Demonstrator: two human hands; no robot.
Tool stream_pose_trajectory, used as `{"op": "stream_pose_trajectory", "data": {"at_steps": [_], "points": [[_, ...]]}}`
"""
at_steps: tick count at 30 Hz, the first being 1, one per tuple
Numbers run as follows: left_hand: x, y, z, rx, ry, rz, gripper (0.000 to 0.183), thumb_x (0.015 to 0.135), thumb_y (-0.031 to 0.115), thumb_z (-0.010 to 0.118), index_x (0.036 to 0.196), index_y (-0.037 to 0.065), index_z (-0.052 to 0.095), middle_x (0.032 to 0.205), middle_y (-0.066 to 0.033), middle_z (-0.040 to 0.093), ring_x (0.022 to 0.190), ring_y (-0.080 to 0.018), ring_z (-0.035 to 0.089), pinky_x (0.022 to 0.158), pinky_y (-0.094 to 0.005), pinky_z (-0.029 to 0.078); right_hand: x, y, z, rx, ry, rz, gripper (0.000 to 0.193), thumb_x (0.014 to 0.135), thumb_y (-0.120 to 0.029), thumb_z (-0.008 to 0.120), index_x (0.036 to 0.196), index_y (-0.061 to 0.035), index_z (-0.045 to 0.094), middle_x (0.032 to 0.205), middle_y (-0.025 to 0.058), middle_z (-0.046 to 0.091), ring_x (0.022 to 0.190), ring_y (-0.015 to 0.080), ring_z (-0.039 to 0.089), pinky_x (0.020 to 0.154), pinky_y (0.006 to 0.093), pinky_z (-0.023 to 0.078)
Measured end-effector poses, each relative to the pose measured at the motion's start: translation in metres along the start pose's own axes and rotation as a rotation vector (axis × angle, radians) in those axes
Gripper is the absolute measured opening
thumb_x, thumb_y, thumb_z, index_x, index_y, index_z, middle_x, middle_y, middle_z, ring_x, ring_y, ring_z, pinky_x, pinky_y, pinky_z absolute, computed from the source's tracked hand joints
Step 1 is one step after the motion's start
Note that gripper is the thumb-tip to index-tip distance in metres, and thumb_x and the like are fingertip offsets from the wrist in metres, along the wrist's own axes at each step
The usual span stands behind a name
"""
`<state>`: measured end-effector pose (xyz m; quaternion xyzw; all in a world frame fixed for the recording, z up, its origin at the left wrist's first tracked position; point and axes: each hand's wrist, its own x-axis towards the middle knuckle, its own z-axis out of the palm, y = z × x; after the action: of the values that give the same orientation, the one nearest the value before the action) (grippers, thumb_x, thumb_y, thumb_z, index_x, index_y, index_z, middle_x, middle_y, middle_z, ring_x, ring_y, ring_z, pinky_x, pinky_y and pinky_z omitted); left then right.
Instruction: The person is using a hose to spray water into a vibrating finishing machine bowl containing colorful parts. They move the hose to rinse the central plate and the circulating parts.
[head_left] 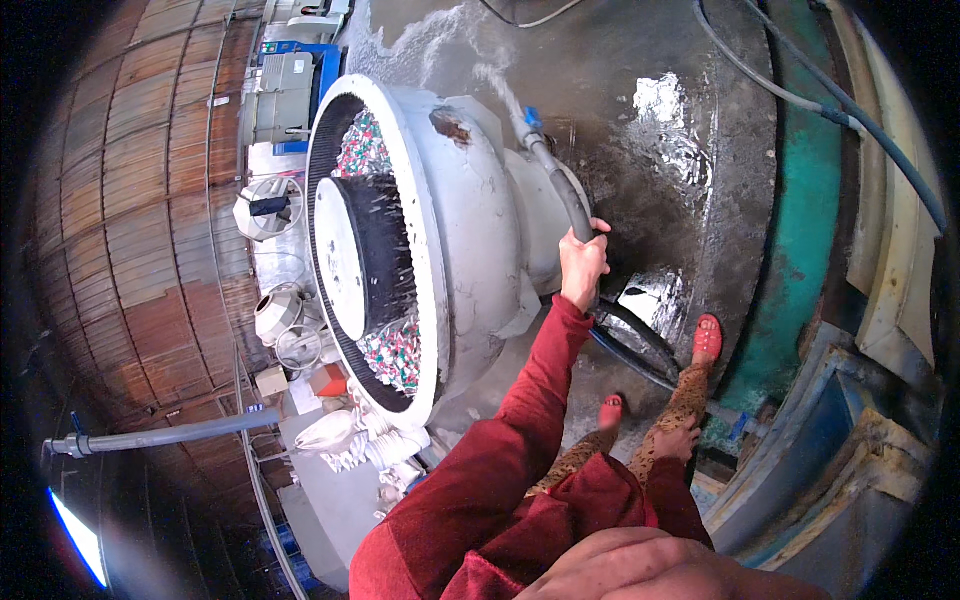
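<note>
My left hand point(584, 264) is wrapped round a grey hose point(568, 190), to the right of a large round white tub point(470, 200). Near the hose's far end is a blue valve handle point(532, 118). Water point(497, 85) streams out of it onto the wet floor. Small red, green and white pieces point(365, 150) fill the tub's ring-shaped channel, around a dark centre column with a white top point(340, 260). My right hand point(679, 440) rests on my right leg near the knee, its fingers lying along the patterned trousers, holding nothing I can see.
Dark hose point(630, 355) runs across the floor close to my sandalled feet. Grey-green motors point(290, 85) and small white machines point(280, 315) stand beyond the tub. White containers point(400, 447) lie at its near side. A green strip point(810, 250) and large worn basins point(860, 440) line the right.
</note>
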<state>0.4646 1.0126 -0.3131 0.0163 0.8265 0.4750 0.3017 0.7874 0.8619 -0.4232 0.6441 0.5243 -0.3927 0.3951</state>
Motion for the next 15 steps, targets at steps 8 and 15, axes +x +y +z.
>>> {"op": "stream_pose_trajectory", "data": {"at_steps": [8, 15], "points": [[-0.046, -0.022, -0.071, -0.115, -0.235, -0.184, 0.018, 0.076, -0.002, 0.048, 0.093, 0.003, 0.053, 0.053, 0.0064, 0.038, 0.038, -0.0037, 0.03, 0.037, -0.0246, 0.033, -0.014, 0.013, 0.058, -0.041, 0.154, -0.143, 0.086, 0.062, -0.037, 0.07, 0.132, -0.0111, 0.027, 0.123, 0.0204, 0.04, 0.111, 0.0381, 0.044, 0.085, 0.049, 0.044], [-0.206, -0.166, -0.216, -0.193, -0.462, -0.362, 0.015, 0.074, 0.004, 0.052, 0.089, 0.003, 0.054, 0.053, 0.0048, 0.041, 0.038, -0.0056, 0.035, 0.037, -0.0253, 0.037, -0.033, 0.031, 0.152, -0.129, 0.378, -0.237, 0.064, 0.069, -0.038, 0.062, 0.122, -0.0083, 0.04, 0.119, 0.0204, 0.042, 0.104, 0.0408, 0.047, 0.081, 0.0491, 0.045]]}}
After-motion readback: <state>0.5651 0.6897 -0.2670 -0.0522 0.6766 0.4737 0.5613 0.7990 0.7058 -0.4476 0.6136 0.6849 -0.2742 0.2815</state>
